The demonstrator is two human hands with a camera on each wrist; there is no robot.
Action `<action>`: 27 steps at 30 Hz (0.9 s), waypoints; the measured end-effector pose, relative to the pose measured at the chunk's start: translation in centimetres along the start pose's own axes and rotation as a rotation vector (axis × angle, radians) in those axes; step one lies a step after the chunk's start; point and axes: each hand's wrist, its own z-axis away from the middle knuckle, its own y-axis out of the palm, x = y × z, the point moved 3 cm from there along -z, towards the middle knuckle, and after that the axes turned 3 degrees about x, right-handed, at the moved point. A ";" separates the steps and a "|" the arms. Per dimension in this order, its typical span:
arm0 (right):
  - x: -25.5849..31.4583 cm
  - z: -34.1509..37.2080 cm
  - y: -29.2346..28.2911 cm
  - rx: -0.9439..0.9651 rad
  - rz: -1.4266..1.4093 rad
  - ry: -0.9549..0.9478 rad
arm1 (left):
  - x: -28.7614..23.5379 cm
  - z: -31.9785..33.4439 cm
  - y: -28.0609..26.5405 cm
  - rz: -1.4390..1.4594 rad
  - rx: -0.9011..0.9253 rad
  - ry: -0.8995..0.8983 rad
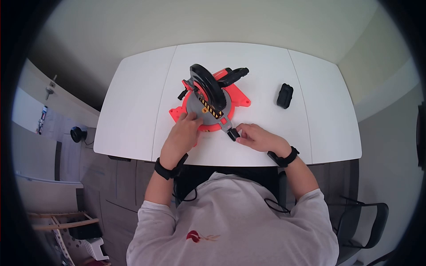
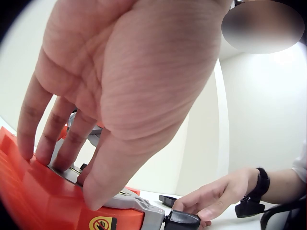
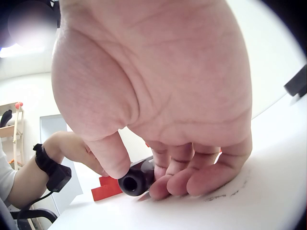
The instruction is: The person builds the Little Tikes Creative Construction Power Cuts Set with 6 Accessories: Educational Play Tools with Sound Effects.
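A toy miter saw [image 1: 208,86] stands on the white table, with an orange-red base [image 2: 53,196], a grey turntable [image 1: 194,105], a black round blade guard and a black handle [image 1: 234,77] at the back. My left hand [image 1: 179,136] rests on the front left of the base, fingers nearly straight and fingertips on its rim. At the front, my right hand [image 1: 262,139] pinches the black knob [image 3: 136,179] of the turntable arm, thumb on one side and fingertips on the other. A yellow warning sticker [image 2: 102,223] shows on the base near my left thumb.
A small black case [image 1: 285,95] lies on the table to the right of the saw. The table's front edge [image 1: 248,166] runs just before my body. A black chair [image 1: 364,224] stands at the lower right, and a door [image 1: 62,95] is on the left.
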 end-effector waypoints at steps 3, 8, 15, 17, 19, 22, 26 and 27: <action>-0.2 0.1 0.3 -0.009 0.014 0.004 | 0.1 0.0 0.2 -0.007 -0.011 0.017; 0.1 0.5 0.4 -0.032 0.045 -0.014 | -0.1 -0.2 0.2 -0.035 -0.009 0.029; 0.1 0.2 0.3 0.001 0.042 0.013 | -0.4 -0.2 -0.4 0.006 0.023 0.000; 0.2 0.3 0.2 0.001 0.034 0.007 | -0.3 -0.2 -0.2 -0.005 0.038 -0.012; 0.3 0.3 0.0 0.005 0.037 0.013 | -0.4 -0.1 -0.2 -0.010 0.020 -0.004; 0.3 0.2 0.1 -0.008 0.038 0.003 | -0.7 0.3 -0.1 -0.015 -0.001 -0.017; 0.5 0.3 0.1 -0.009 0.064 0.007 | -0.6 0.3 0.3 -0.039 -0.011 -0.005; 0.5 0.4 0.1 -0.005 0.055 0.011 | -0.6 0.2 0.2 -0.034 -0.009 -0.004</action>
